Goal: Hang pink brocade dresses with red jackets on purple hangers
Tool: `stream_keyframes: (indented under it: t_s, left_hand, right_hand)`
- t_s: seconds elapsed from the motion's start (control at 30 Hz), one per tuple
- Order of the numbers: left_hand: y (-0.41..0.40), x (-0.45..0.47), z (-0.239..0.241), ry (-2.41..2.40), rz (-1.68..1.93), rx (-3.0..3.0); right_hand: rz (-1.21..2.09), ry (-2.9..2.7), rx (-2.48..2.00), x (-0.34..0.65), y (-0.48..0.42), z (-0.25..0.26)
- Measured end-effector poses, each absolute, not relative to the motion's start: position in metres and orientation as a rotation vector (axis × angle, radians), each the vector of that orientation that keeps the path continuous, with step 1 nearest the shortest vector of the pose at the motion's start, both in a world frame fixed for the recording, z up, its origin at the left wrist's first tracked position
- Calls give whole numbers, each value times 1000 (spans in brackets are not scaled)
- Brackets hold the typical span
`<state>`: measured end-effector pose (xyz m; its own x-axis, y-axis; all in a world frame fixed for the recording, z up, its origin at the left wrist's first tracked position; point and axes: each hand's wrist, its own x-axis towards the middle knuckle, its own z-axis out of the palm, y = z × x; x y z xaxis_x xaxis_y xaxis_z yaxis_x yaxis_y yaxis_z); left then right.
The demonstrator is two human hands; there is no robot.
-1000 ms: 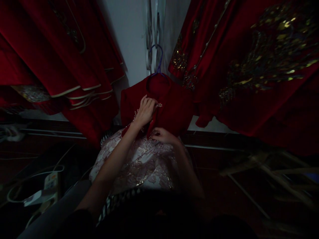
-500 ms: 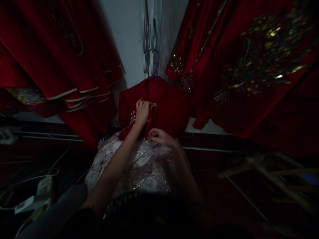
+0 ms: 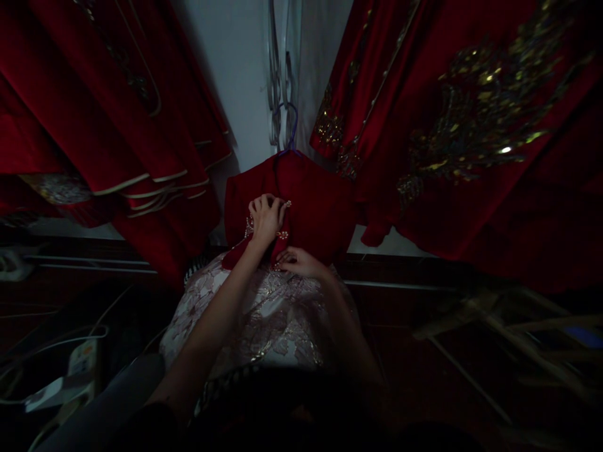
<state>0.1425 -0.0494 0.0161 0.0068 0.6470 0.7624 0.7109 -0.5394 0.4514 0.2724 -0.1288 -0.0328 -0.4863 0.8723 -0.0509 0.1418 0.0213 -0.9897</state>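
Here, the left hand (image 3: 265,218) pinched the jacket (image 3: 320,210) mid-front, the right hand (image 3: 301,262) its hem. A hard tug could have loosened beads (image 3: 283,235).

The only view looks from the wearer's head, forward and steeply down, over the cloth (image 3: 287,326) and past its far edge to the close-by red jacket (image 3: 315,220).

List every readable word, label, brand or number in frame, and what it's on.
No text is readable anywhere.
Power strip: pale and orange patches, possibly a label; too small, dark and blurred to read.
Red garment on the hanger: beaded trim, no lettering visible.
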Motion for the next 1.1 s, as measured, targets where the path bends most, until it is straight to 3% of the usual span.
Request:
stream_keyframes:
  t_s: [0.23, 0.57, 0.83, 0.97, 1.1]
  left_hand:
    - [-57, 139, 27, -1309, -1402, -2300]
    - [-43, 133, 24, -1456, -1135, -2199]
    - [-40, 129, 28, -1698, -1381, -2005]
    - [-39, 124, 28, -1841, -1485, -1849]
    - [-22, 115, 28, -1919, -1660, -1731]
  right_hand:
    - [1546, -1657, -1068, 268, -128, -35]
    - [1512, -1802, -938, 274, -129, -31]
    - [1376, -1893, -878, 283, -133, -6]
    - [1141, -1681, -849, 274, -103, 34]
    - [1182, -1686, -963, 249, -76, 71]
